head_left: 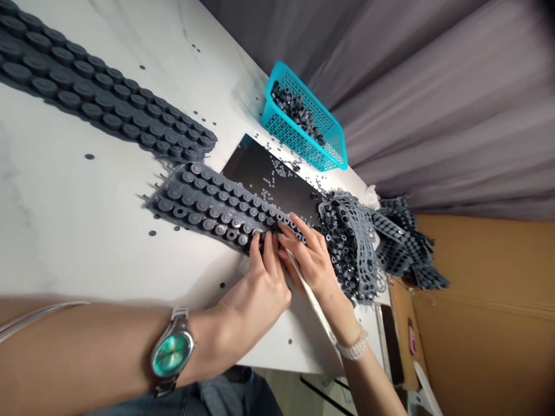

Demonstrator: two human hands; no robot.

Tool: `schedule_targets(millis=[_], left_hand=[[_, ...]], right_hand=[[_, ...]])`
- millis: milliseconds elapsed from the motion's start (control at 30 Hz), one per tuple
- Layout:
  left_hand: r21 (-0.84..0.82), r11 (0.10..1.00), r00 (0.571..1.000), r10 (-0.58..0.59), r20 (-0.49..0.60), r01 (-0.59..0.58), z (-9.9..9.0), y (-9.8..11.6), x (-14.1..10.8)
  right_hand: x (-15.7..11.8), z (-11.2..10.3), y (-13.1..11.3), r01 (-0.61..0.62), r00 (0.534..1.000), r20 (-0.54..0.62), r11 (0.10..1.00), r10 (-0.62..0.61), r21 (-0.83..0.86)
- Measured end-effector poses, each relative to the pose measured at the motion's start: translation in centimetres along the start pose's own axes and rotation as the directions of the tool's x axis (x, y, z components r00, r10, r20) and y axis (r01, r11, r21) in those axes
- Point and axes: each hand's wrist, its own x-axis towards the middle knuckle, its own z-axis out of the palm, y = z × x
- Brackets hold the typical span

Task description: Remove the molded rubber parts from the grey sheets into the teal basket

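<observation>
A dark grey sheet of moulded rubber rings (208, 199), with rows of round caps and holes, lies slantwise on the white table. My left hand (258, 289), a watch at its wrist, grips the sheet's near edge with bent fingers. Right beside it, my right hand (310, 260) has its fingers closed on the same sheet towards its right end. What sits under the fingertips is hidden. A narrow white strip (310, 300) runs from between the hands down towards the beaded bracelet on my right wrist.
A turquoise basket (303, 138) holds many small dark rubber rings. A black board (255, 167) with small grey discs lies behind the sheet. A longer moulded strip (99, 92) stretches across the left. Loose rings and perforated webbing (364, 248) are heaped right, near a cardboard box (485, 300).
</observation>
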Motion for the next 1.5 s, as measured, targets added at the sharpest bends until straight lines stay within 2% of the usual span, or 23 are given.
schedule_targets(millis=[167, 400, 633, 800, 967, 1200, 1233, 1300, 1333, 1400, 1433, 1500], left_hand=[[-0.01, 1.0, 1.0, 0.019, 0.019, -0.018, -0.2, -0.1, 0.0], [-0.03, 0.999, 0.998, 0.037, 0.043, -0.035, -0.4, -0.2, 0.0], [-0.036, 0.999, 0.999, 0.003, 0.037, -0.002, -0.4, -0.1, 0.1], [-0.041, 0.999, 0.999, 0.026, 0.031, -0.025, -0.3, -0.1, 0.1], [-0.028, 1.0, 0.999, 0.005, 0.032, -0.004, -0.3, 0.0, 0.1], [-0.023, 1.0, 1.0, -0.001, 0.019, 0.002, -0.2, 0.0, 0.1], [-0.018, 1.0, 1.0, -0.006, 0.016, 0.006, -0.2, 0.1, 0.1], [-0.004, 1.0, 1.0, -0.017, 0.008, 0.017, -0.1, 0.2, 0.0], [0.002, 1.0, 1.0, -0.022, 0.002, 0.022, 0.0, 0.3, 0.0], [0.017, 0.999, 0.999, -0.032, -0.013, 0.032, 0.2, 0.4, -0.1], [0.024, 0.999, 0.999, -0.037, -0.019, 0.037, 0.3, 0.5, -0.2], [0.035, 0.999, 0.999, -0.04, -0.025, 0.041, 0.4, 0.5, -0.2]], right_hand=[[0.1, -0.2, 0.0, 0.045, 0.999, -0.013, 0.999, -0.046, -0.012], [0.4, 0.1, 0.1, 0.042, 0.999, 0.014, 0.999, -0.042, -0.025], [0.1, -0.3, -0.2, -0.025, 1.0, -0.014, 0.999, 0.025, 0.023], [-0.1, -0.5, -0.4, 0.03, 0.999, -0.009, 1.0, -0.03, -0.003], [0.1, -0.6, -0.2, 0.03, 0.999, 0.024, 0.999, -0.03, -0.015], [1.0, -0.3, 0.5, 0.152, 0.988, 0.033, 0.985, -0.15, -0.079], [0.9, 0.0, 0.6, 0.14, 0.99, 0.012, 0.988, -0.14, -0.071], [0.5, 0.4, 1.1, 0.022, 0.994, -0.11, 0.998, -0.028, -0.061], [0.1, 0.5, 1.3, -0.078, 0.979, -0.196, 0.995, 0.065, -0.059], [-0.6, 0.6, 1.8, -0.28, 0.913, -0.322, 0.959, 0.25, -0.049], [-0.9, 0.5, 2.0, -0.345, 0.888, -0.338, 0.937, 0.311, -0.046], [-1.2, 0.1, 2.3, -0.382, 0.891, -0.287, 0.923, 0.353, -0.049]])
